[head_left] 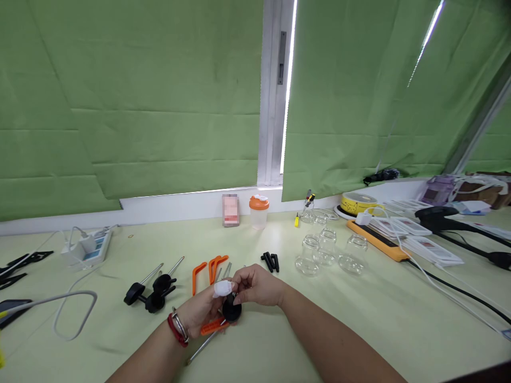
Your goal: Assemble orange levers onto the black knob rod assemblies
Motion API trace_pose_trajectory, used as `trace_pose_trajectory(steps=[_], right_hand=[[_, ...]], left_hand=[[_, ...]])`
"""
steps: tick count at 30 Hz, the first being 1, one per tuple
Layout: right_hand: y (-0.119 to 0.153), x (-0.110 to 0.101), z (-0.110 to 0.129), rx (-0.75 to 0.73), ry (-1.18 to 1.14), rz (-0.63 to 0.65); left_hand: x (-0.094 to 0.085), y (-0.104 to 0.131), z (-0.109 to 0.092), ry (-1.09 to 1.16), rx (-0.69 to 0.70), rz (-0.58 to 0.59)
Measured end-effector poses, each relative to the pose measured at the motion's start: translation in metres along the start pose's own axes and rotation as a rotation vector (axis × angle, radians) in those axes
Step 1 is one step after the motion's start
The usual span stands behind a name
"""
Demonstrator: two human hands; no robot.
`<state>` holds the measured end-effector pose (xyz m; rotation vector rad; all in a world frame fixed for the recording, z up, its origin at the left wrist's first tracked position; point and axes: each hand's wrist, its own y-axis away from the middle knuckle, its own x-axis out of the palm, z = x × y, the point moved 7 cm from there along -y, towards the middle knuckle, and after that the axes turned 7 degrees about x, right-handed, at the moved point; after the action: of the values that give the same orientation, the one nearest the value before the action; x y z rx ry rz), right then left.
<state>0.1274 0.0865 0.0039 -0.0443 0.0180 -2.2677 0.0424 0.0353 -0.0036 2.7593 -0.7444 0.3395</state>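
Observation:
My left hand is closed around a round black cap with a thin metal rod slanting down to the left. A white covering is wrapped over one of its digits. An orange plastic piece shows just under the same hand. From the right, my right hand pinches at the top of the black cap; its fingertips partly hide what they grip. Behind my hands lie orange handles and thin metal rods. Several small black tubes rest to the right.
Black caps with rods lie to the left. Several clear glass jars stand at the right. An orange-lidded cup is at the back. A power strip with cables sits left; an orange-edged strip and cables occupy the right.

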Motion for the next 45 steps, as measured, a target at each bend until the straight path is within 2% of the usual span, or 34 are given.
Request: trace_pose_trajectory(steps=[12,22,30,45], right_hand=[[0.0003,-0.0013,-0.0021,0.036,-0.018,-0.027],[0.0004,-0.0004,0.0033,-0.068,0.062,-0.007],[0.001,0.0013,0.0012,0.037,-0.011,-0.011],[-0.0002,-0.0023,-0.0032,0.044,0.008,-0.027]], left_hand=[[0.0015,0.0002,-0.0014,-0.015,-0.001,-0.002],[-0.0017,0.0003,0.0003,-0.037,-0.015,-0.019],[-0.0003,-0.0001,-0.0007,-0.016,-0.012,-0.027],[-0.0017,0.0007,0.0015,-0.021,-0.019,-0.025]])
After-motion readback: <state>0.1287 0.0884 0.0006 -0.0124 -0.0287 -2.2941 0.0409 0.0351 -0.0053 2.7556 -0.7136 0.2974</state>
